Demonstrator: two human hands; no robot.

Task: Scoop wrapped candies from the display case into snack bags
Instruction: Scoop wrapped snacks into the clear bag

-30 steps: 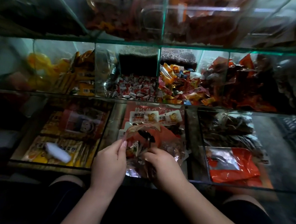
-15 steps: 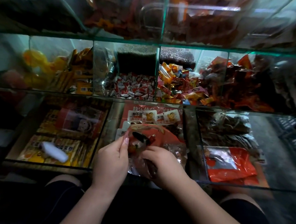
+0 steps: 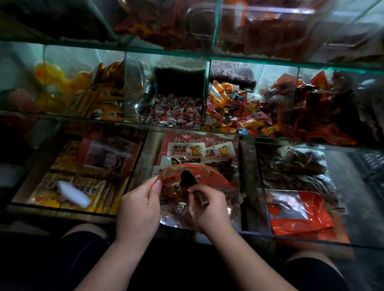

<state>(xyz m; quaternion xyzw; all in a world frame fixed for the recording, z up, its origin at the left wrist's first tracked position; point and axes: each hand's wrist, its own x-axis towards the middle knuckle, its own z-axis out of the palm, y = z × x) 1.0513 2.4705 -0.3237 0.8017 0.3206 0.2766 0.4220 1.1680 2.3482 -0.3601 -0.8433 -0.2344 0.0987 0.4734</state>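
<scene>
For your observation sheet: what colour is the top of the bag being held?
The bag has a red top, clearest in the head view.

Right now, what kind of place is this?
Probably a snack or candy shop. A glass display case has compartments of loose wrapped candies and packaged snacks, and the left hand pinches a red snack bag open while the right hand holds a scoop in it.
</scene>
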